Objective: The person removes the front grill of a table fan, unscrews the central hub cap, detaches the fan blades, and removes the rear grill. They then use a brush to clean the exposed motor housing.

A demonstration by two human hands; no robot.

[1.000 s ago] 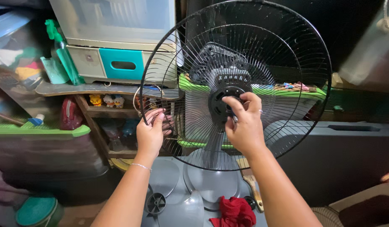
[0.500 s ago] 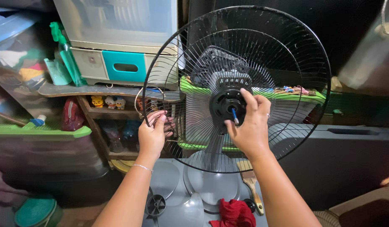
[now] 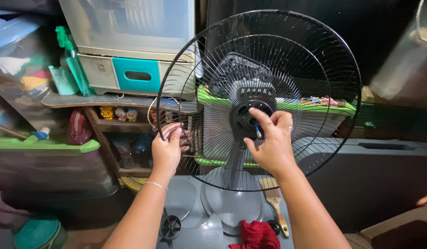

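Pinching the black hub nut (image 3: 248, 121) at frame centre, my right hand (image 3: 269, 143) closes its grip on it; my left hand (image 3: 167, 150) clasps the wire fan guard (image 3: 315, 69) at its left rim.

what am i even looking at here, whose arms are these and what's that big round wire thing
The picture comes from a camera worn on a person's head, looking down, so the two bare arms are that person's own. The big round thing is the black wire rear guard of a standing electric fan with its blades taken off. The left hand grips the guard's rim at its left edge. The right hand has its fingers on the round black plastic hub at the guard's centre, around the thin motor shaft. Below lie the fan's round grey base, a translucent grey fan blade, a crumpled red cloth and a wooden-handled paintbrush. Behind stand cluttered shelves and a teal plastic drawer.
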